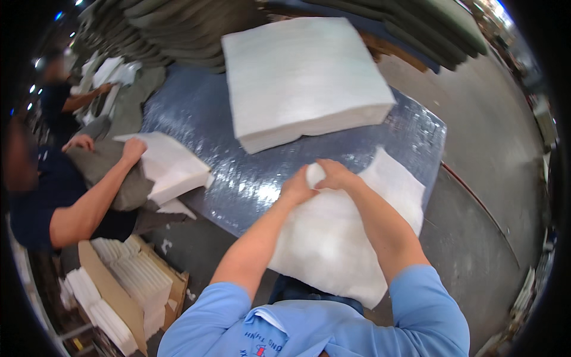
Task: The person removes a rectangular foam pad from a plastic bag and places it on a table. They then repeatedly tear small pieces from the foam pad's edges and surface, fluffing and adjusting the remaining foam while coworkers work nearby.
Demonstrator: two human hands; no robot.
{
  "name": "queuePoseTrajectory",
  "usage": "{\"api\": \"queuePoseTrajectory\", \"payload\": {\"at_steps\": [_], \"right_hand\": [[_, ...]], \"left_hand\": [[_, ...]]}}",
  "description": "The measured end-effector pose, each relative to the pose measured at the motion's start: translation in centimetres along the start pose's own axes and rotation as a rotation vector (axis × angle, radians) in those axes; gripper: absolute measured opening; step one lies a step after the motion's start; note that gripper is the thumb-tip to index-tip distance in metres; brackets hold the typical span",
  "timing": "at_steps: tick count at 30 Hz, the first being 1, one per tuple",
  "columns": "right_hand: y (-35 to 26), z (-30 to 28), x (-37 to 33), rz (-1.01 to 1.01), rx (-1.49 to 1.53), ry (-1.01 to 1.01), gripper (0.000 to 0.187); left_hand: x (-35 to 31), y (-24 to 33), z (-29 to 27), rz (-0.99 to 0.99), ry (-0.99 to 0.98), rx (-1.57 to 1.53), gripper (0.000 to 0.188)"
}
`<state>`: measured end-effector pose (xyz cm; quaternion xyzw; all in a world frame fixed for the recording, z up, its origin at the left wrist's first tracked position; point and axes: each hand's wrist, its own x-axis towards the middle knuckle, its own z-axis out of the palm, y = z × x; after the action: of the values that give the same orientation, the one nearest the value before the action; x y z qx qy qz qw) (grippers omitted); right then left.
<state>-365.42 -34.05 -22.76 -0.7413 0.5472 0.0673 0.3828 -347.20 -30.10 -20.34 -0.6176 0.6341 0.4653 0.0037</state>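
A soft white sheet of padding (330,244) hangs over the near edge of the table against my body, its right part lying on the table top. My left hand (299,186) and my right hand (334,175) are close together at its far edge, fingers curled round it. Between them a small folded or rolled bit of the white padding shows. Just beyond my hands stands a thick stack of white padding sheets (306,77), squarely piled. What my fingertips do under the fold is hidden.
The table (196,113) has a shiny blue, plastic-like cover. At the left a co-worker's hand (134,150) grips white padding pieces (169,163); another person stands farther back. Grey-green fabric stacks (160,30) line the far side. A carton (110,279) of white slabs stands low at left.
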Motion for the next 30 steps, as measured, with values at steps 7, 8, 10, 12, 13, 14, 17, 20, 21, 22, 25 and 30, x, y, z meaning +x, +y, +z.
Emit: {"api": "queuePoseTrajectory", "payload": {"at_steps": [7, 8, 10, 12, 13, 14, 17, 20, 21, 22, 25, 30], "right_hand": [[-0.3, -6.0, -8.0, -0.252, 0.463, 0.815, 0.064], [3.6, -6.3, -9.9, -0.126, 0.523, 0.908, 0.061], [13.5, -5.3, -15.3, 0.269, 0.544, 1.053, 0.058], [20.7, -4.0, -20.9, 0.784, 0.362, 0.903, 0.074], [22.2, -3.2, -21.9, 0.979, 0.315, 0.813, 0.079], [22.5, -2.3, -21.3, 1.028, 0.410, 0.758, 0.080], [19.7, -2.6, -17.3, 1.010, 0.588, 0.663, 0.078], [20.1, -1.8, -18.4, 0.902, 0.694, 0.813, 0.064], [20.7, -1.6, -19.4, 0.801, 0.818, 0.916, 0.056], [21.5, -1.4, -20.8, 0.689, 0.961, 1.034, 0.049], [19.9, -1.7, -25.1, 0.287, 1.347, 1.072, 0.034], [12.6, 2.7, -34.2, 0.025, 1.012, 0.861, 0.024]], "left_hand": [[-4.1, -7.1, -4.5, 0.087, 0.316, -0.219, 0.086], [-4.4, -6.6, -5.4, 0.082, 0.297, -0.252, 0.078], [-3.7, -1.8, -5.2, 0.167, 0.127, -0.307, 0.075], [-2.5, 3.2, -4.1, 0.231, 0.062, -0.237, 0.082], [-1.7, 5.5, -3.1, 0.248, 0.077, -0.089, 0.087], [-0.9, 7.3, -2.3, 0.249, 0.098, 0.075, 0.091], [2.2, 7.6, -3.1, 0.015, 0.306, 0.191, 0.092], [1.9, 8.6, -2.2, 0.044, 0.388, 0.164, 0.080], [1.2, 8.9, -1.4, 0.087, 0.392, 0.106, 0.075], [0.3, 10.4, -1.1, 0.144, 0.399, 0.072, 0.071], [-4.5, 9.7, -1.0, 0.272, 0.339, -0.118, 0.049], [-15.5, 2.8, -2.2, 0.351, 0.347, -0.186, 0.020]]}}
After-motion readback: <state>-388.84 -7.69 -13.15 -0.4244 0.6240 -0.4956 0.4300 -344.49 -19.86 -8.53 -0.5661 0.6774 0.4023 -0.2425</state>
